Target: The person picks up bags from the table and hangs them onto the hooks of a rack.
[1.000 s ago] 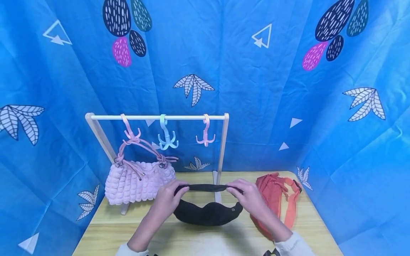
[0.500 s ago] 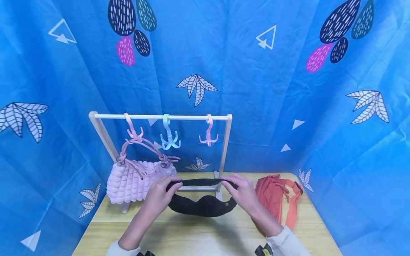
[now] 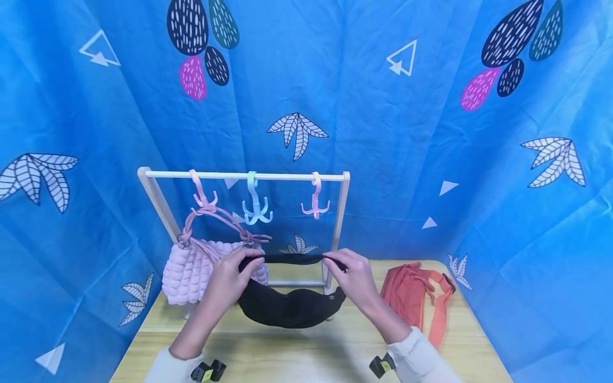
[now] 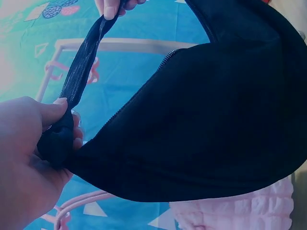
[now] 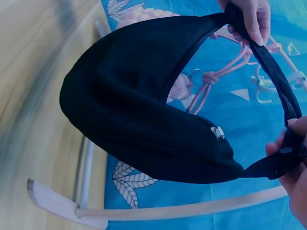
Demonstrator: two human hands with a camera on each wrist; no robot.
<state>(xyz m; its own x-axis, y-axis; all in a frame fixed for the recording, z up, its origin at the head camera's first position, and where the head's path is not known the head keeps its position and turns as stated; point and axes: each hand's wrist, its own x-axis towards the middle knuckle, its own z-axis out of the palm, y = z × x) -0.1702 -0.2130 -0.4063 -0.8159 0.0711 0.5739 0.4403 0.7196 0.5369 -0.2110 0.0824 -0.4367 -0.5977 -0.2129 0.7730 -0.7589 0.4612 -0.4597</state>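
A black crescent-shaped shoulder bag [image 3: 292, 308] hangs by its strap between both hands, in front of the rack. My left hand [image 3: 230, 276] pinches the left end of the strap between thumb and fingers. My right hand [image 3: 354, 274] pinches the strap's right end the same way. Between them the strap [image 3: 294, 259] is pulled nearly straight. The right wrist view shows a zipper pull [image 5: 218, 132] near the right end of the bag. In the left wrist view the bag body [image 4: 206, 129] fills much of the frame, with its zipper edge facing the strap.
A wooden rack [image 3: 278, 175] carries a pink hook [image 3: 203, 199], a blue hook [image 3: 256, 207] and another pink hook [image 3: 315, 199]. From the left hook hangs a pink puffy handbag [image 3: 189, 274]. An orange-red bag [image 3: 404, 292] lies on the wooden table [image 3: 287, 361] at right.
Both hands have lifted the black bag a little and carried it leftward and closer to the rack. It now overlaps the pink handbag's right side. The view has shifted slightly.
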